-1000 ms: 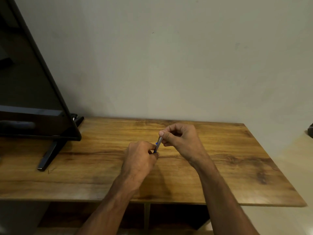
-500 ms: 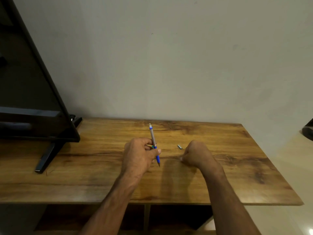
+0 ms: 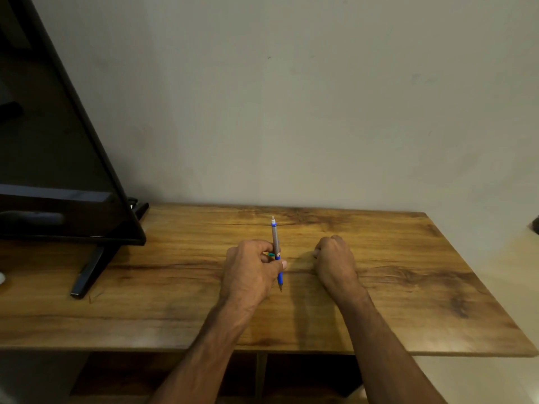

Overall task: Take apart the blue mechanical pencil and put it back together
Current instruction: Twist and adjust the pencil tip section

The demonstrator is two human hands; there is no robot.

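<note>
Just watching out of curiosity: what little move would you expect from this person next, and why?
Probably the right hand reaches over to pull the next part off the pencil. The left hand holds it nearly upright above the table, white end exposed on top, while the right rests closed beside it.

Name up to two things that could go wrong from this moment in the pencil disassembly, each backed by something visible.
1. The left hand grips the blue mechanical pencil only mid-barrel, tip down above the wooden table; it could slip and the tip strike the wood.
2. The right hand is a closed fist on the table; any small part inside is hidden and could roll away on release.
</note>
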